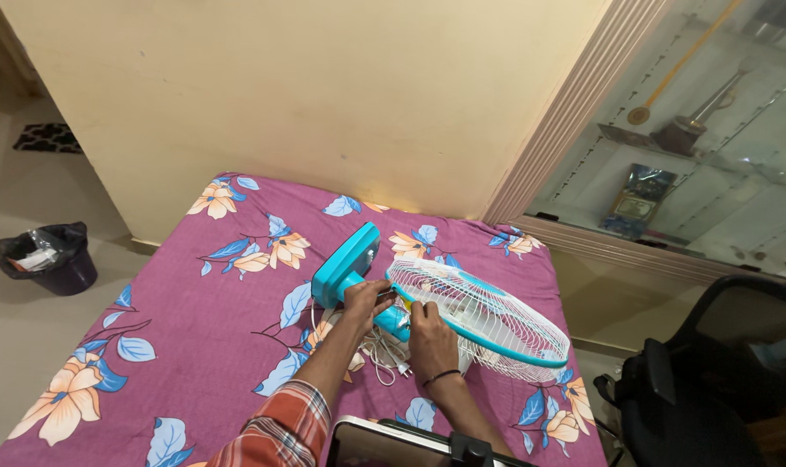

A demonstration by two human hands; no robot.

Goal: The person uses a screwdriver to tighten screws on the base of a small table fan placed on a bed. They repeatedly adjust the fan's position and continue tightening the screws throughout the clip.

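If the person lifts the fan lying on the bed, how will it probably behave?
The fan likely feels light but awkward: its wide white wire cage far outsizes the teal base, so it may tip toward the cage. The thin wires could bend under pressure. The loose white cord would probably dangle.

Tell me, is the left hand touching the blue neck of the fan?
Touching. The head view shows the left hand closed over the fan at its blue neck, behind the white grille, with no gap between them.
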